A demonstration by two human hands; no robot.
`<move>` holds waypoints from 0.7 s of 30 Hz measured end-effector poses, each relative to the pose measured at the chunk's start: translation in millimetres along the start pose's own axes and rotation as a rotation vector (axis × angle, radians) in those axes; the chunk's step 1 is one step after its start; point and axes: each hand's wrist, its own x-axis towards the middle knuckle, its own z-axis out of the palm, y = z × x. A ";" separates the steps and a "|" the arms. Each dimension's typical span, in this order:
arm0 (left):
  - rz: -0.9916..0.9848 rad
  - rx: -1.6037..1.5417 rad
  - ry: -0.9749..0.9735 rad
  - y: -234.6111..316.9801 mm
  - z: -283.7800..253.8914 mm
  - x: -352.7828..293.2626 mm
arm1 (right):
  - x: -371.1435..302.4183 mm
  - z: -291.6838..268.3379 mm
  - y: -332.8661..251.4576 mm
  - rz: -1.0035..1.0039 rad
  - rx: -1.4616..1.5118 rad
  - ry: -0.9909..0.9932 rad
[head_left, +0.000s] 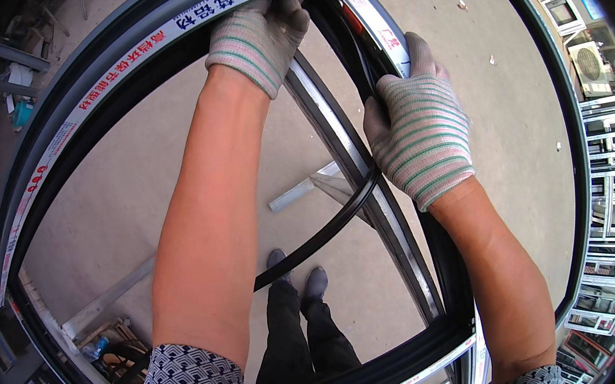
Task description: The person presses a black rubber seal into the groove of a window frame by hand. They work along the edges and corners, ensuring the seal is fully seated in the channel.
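Left fingers curled at frame [98, 96] — pinch hidden; right hand [426, 133] clasps bar [373, 17]. Black strip [310, 251] probably best kept untwisted.

The head fisheye looks steeply down, close.

Our gloves [251, 58]: pale, green-striped
Strip [332, 230] below our right hand [424, 133]: black
Film [112, 73] left of our left hand [261, 35]: white, red-and-blue print
Our sleeves [195, 378]: dark-and-white geometric
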 end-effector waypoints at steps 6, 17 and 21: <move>0.016 -0.173 -0.066 13.1 -22.1 -6.4 | -1.4 0.4 1.0 0.004 0.038 0.037; 0.039 0.596 0.173 -0.5 16.8 -27.9 | 0.1 -0.8 -2.4 -0.014 0.016 0.038; -0.002 0.855 0.063 -3.9 29.5 -28.9 | 0.5 0.1 0.4 -0.047 -0.033 0.015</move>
